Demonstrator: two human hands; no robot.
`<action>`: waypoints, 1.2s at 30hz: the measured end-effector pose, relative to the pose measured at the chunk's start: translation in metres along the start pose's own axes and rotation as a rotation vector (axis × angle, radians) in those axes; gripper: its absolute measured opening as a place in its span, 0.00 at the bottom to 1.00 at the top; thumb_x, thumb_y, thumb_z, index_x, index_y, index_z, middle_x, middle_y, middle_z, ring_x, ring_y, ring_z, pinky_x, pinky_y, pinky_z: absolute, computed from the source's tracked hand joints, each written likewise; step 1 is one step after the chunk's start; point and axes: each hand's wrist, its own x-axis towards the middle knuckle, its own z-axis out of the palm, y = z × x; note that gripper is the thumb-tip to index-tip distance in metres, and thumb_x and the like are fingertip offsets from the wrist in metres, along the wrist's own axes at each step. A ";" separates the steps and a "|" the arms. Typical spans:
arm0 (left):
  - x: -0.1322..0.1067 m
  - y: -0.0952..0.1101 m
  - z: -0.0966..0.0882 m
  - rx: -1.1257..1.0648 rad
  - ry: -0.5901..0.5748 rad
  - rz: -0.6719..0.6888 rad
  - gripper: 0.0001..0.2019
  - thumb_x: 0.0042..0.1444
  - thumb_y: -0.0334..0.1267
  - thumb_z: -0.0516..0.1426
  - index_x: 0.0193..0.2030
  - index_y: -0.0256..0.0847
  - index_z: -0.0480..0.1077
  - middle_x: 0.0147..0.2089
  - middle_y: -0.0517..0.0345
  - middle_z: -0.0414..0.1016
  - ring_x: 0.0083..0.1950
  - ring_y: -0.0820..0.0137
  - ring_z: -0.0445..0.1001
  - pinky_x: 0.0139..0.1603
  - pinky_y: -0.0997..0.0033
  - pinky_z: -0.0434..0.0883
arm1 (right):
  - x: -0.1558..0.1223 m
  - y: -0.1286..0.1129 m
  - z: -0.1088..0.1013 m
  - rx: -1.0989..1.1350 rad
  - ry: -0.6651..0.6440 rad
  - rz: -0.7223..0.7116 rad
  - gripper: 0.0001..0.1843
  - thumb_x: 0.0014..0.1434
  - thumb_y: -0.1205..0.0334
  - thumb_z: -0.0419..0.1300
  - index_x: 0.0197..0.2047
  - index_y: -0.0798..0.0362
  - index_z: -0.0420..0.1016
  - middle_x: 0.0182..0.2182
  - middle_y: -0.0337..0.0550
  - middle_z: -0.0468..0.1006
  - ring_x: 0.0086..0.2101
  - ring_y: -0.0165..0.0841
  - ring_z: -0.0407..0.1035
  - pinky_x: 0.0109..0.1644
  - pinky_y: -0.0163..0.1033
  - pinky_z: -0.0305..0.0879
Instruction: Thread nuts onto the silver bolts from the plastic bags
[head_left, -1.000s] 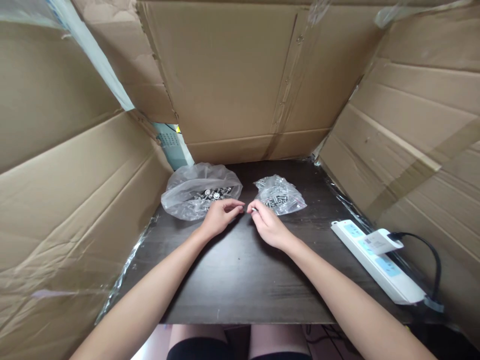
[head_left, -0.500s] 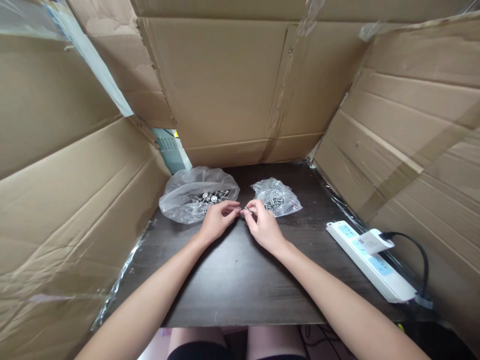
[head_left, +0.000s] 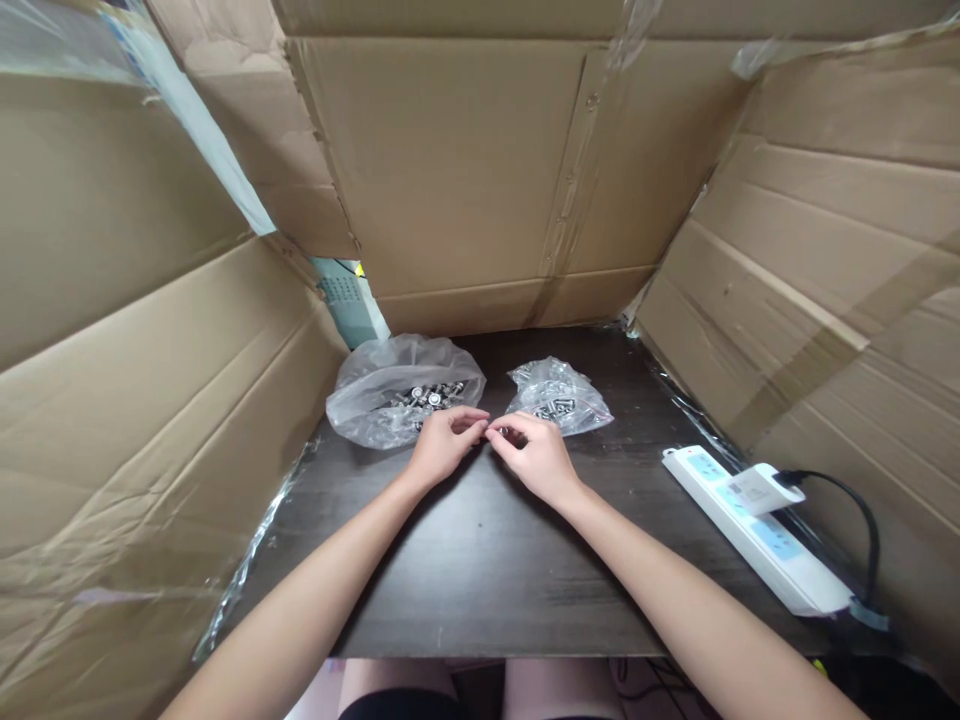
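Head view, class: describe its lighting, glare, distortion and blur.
Head view: soft, even light; faint shadows under the left hand and right hand on the dark wooden table; glare on the two clear plastic bags of metal hardware; brown cardboard walls bow outward at the edges; the small piece between the fingertips is unresolved.

Tiny metal screw (head_left: 495, 431) pinched btwn my fingertips, mostly hidden. Big clear bag of screws (head_left: 401, 395) lies open just behind it; smaller crumpled screw bag (head_left: 559, 395) to its right.
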 end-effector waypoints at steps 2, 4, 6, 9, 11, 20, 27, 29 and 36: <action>0.001 0.000 -0.001 -0.007 0.001 -0.008 0.15 0.57 0.42 0.62 0.46 0.34 0.79 0.43 0.46 0.84 0.42 0.62 0.83 0.44 0.66 0.79 | 0.000 0.000 0.000 -0.001 0.006 0.003 0.08 0.62 0.64 0.60 0.35 0.52 0.81 0.28 0.42 0.78 0.29 0.33 0.70 0.37 0.38 0.66; 0.001 0.000 -0.001 -0.011 -0.001 0.002 0.14 0.58 0.42 0.62 0.46 0.34 0.79 0.43 0.47 0.84 0.42 0.63 0.83 0.44 0.66 0.79 | -0.001 0.000 0.001 0.004 0.021 0.001 0.09 0.60 0.66 0.59 0.36 0.52 0.81 0.29 0.43 0.79 0.29 0.33 0.71 0.38 0.38 0.67; 0.001 0.000 -0.001 -0.009 -0.002 0.014 0.14 0.58 0.41 0.61 0.45 0.34 0.79 0.42 0.47 0.84 0.40 0.63 0.82 0.43 0.66 0.79 | -0.001 0.001 0.002 0.012 0.031 -0.006 0.10 0.57 0.69 0.58 0.36 0.52 0.81 0.32 0.43 0.81 0.30 0.33 0.72 0.38 0.38 0.69; 0.001 0.000 0.000 -0.010 -0.002 0.011 0.13 0.58 0.41 0.62 0.45 0.34 0.79 0.41 0.47 0.84 0.40 0.63 0.83 0.43 0.66 0.79 | -0.002 0.004 0.004 0.037 0.027 0.006 0.10 0.57 0.68 0.57 0.37 0.52 0.80 0.33 0.44 0.82 0.31 0.34 0.74 0.39 0.38 0.71; 0.001 0.000 0.000 -0.023 -0.013 0.006 0.13 0.58 0.41 0.62 0.45 0.34 0.79 0.41 0.47 0.84 0.41 0.63 0.83 0.45 0.65 0.79 | -0.002 0.005 0.005 0.079 0.029 0.049 0.08 0.59 0.65 0.58 0.40 0.52 0.77 0.32 0.43 0.81 0.31 0.34 0.75 0.37 0.38 0.72; -0.001 0.001 0.001 0.041 -0.003 0.037 0.14 0.57 0.42 0.62 0.45 0.34 0.80 0.43 0.46 0.84 0.44 0.60 0.83 0.51 0.61 0.79 | -0.001 0.007 0.004 0.096 0.012 0.104 0.05 0.59 0.60 0.62 0.34 0.52 0.76 0.28 0.42 0.81 0.30 0.34 0.76 0.37 0.38 0.73; -0.001 0.000 0.000 0.042 -0.023 0.051 0.15 0.57 0.43 0.63 0.45 0.34 0.80 0.44 0.46 0.84 0.45 0.60 0.83 0.52 0.61 0.78 | -0.001 0.010 0.003 0.153 0.013 0.113 0.06 0.57 0.59 0.65 0.34 0.52 0.79 0.29 0.43 0.82 0.31 0.36 0.77 0.38 0.40 0.75; -0.001 0.000 -0.001 0.034 -0.025 0.048 0.15 0.57 0.43 0.63 0.45 0.34 0.80 0.43 0.46 0.84 0.45 0.60 0.83 0.51 0.61 0.78 | -0.001 0.012 0.004 0.231 -0.007 0.140 0.08 0.56 0.57 0.66 0.35 0.52 0.80 0.30 0.44 0.83 0.31 0.36 0.78 0.40 0.41 0.77; 0.001 -0.001 -0.002 -0.032 -0.022 0.041 0.16 0.57 0.44 0.64 0.45 0.33 0.79 0.44 0.46 0.84 0.44 0.62 0.82 0.48 0.64 0.78 | -0.002 0.013 0.003 0.357 -0.071 0.173 0.11 0.59 0.58 0.64 0.42 0.53 0.81 0.38 0.47 0.85 0.38 0.37 0.81 0.47 0.43 0.78</action>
